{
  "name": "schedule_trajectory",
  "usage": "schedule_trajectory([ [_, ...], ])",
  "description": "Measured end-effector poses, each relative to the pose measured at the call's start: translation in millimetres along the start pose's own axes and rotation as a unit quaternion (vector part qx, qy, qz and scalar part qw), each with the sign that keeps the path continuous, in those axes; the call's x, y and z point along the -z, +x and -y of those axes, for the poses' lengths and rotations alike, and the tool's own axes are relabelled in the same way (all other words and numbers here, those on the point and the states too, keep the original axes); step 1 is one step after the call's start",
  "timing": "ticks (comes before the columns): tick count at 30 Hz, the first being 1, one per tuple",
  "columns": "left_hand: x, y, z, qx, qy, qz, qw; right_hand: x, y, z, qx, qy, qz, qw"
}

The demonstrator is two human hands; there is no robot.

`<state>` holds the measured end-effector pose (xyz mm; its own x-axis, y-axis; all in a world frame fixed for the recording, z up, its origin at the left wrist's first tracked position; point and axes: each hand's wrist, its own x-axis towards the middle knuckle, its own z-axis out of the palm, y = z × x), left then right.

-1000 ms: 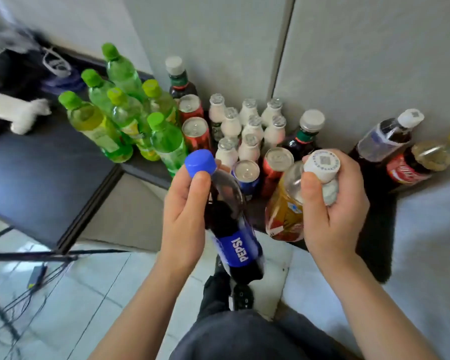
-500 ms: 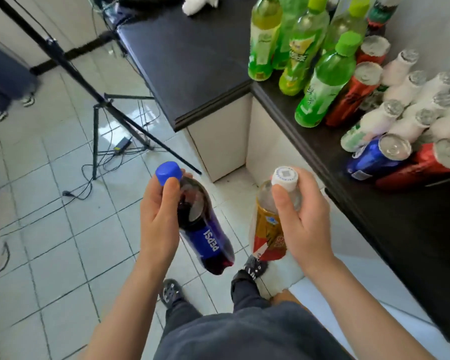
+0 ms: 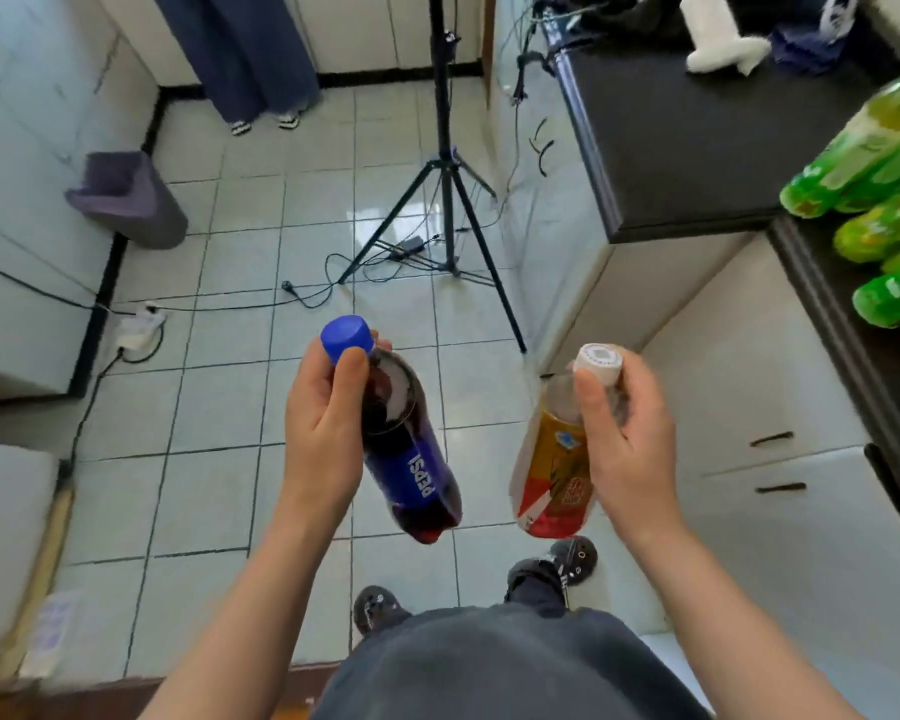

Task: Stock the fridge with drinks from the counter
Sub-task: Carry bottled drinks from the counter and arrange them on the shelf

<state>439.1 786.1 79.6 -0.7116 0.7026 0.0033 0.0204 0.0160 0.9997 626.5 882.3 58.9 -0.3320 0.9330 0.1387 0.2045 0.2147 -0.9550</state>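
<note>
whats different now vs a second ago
The person has turned away from the counter, carrying both bottles from beside the packed drinks to above the tiled floor; only the green bottles remain in view, at the right edge. A tripod now stands ahead. Unchanged: left hand grips the Pepsi bottle below its cap, right hand grips the amber bottle at its neck.

Single head-worn view, steeply down at floor [image 3: 261, 210]

The green bottles [image 3: 876, 171] are blurred and cut off at the right edge. Print on the amber bottle [image 3: 552, 459] is too small to read.
</note>
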Motion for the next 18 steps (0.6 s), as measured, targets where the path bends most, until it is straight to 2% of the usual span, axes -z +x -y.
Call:
schedule_trajectory([
  [7, 142, -2, -2, -0.011, 0.002, -0.09, 0.996, -120, -26, 49, 0.033, 0.015, 0.094, 0.995],
  [18, 301, -17, 6, -0.003, 0.0, -0.189, 0.982, -298, -48, 100, 0.077, 0.01, 0.223, 0.972],
])
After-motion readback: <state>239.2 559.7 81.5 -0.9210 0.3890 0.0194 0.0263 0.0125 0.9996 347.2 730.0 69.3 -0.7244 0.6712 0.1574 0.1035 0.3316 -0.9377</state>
